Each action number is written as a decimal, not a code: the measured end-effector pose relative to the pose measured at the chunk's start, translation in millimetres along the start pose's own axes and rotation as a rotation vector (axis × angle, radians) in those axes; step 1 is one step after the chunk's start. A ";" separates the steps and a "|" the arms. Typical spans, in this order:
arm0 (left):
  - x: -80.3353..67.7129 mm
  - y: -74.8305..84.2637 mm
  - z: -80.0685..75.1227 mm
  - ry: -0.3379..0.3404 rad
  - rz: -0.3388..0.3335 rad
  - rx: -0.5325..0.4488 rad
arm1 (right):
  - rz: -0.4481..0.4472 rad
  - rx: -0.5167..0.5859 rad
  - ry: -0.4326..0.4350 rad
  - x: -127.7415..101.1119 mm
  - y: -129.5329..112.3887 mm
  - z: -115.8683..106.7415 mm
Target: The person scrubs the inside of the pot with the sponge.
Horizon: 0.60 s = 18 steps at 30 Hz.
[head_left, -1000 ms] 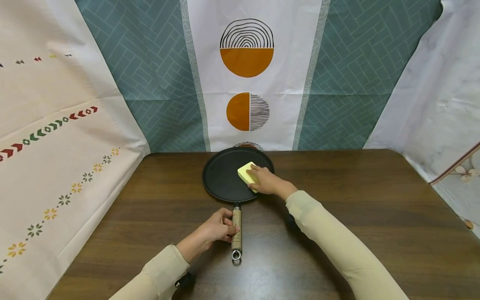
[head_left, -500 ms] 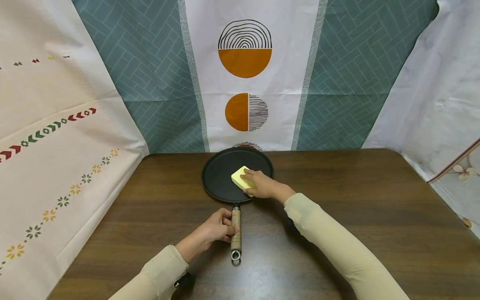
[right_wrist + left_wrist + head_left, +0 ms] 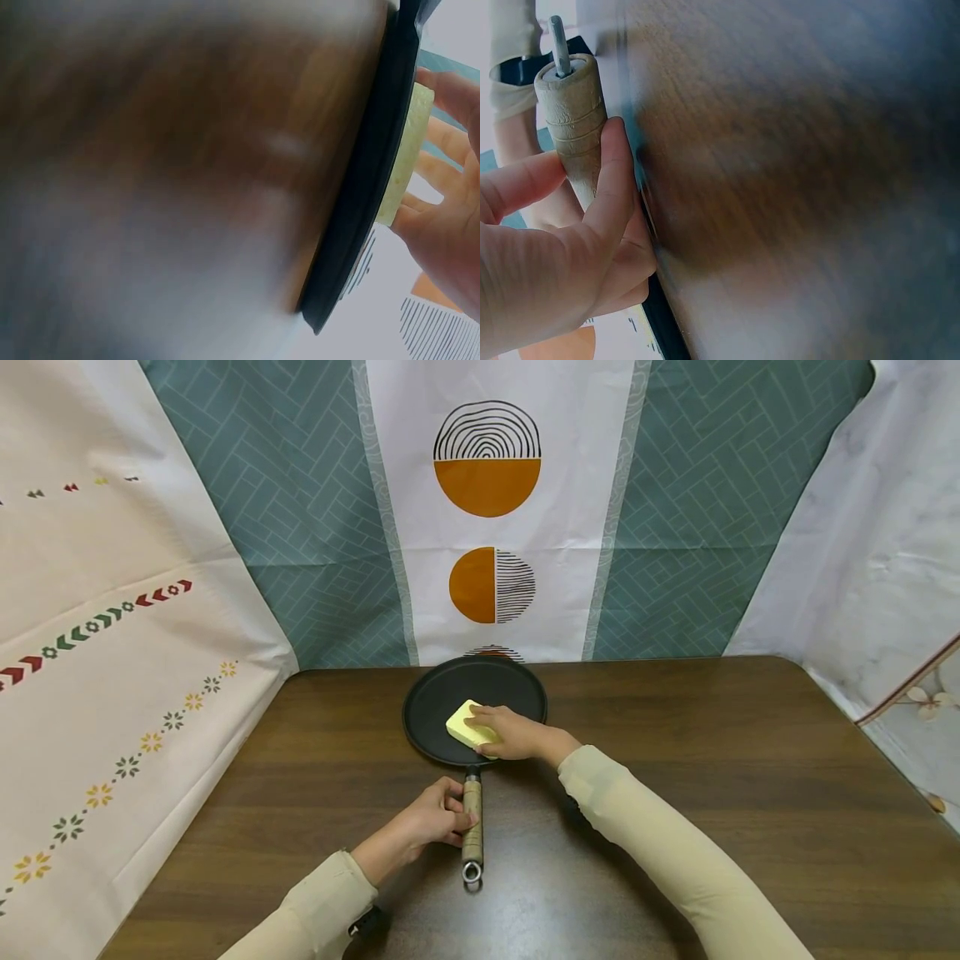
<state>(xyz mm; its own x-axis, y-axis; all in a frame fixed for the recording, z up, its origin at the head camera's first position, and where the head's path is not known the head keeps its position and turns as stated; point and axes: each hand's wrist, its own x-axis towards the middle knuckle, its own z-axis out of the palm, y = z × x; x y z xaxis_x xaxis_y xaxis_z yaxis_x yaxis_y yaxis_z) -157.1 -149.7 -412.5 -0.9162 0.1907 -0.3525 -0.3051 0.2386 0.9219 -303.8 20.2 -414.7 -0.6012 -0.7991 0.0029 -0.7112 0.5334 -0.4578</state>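
A round black flat pan (image 3: 431,693) lies near the table's far edge, its wooden handle (image 3: 472,850) pointing towards me. My left hand (image 3: 429,816) pinches that handle from the left, and the left wrist view shows thumb and fingers on either side of the wood (image 3: 574,105). On the pan's lower middle part is a yellow sponge (image 3: 461,725). My right hand (image 3: 513,732) grips it from above and the right. In the right wrist view the sponge (image 3: 407,154) lies flat against the pan (image 3: 358,180), thumb and fingertips at its ends.
The brown wooden table (image 3: 697,760) extends on both sides of the pan. Behind it hangs a patterned cloth (image 3: 315,527), close to the pan's far rim. More cloth (image 3: 112,693) borders the left side, and marbled cloth (image 3: 885,568) the right.
My right hand has slid the sponge leftwards and nearer to me across the pan, from its right side to the lower middle. The left hand and the pan have stayed put.
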 end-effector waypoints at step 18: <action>1.4 -0.4 0.6 0.002 -0.014 0.007 | -0.032 0.004 -0.069 19.7 -17.5 6.4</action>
<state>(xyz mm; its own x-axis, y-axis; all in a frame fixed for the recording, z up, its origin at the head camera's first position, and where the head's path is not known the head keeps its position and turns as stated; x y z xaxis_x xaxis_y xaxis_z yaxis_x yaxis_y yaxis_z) -158.1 -148.9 -413.5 -0.9124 0.1851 -0.3650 -0.3160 0.2479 0.9158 -300.9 -6.7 -412.4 -0.5513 -0.8331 -0.0441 -0.7283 0.5064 -0.4617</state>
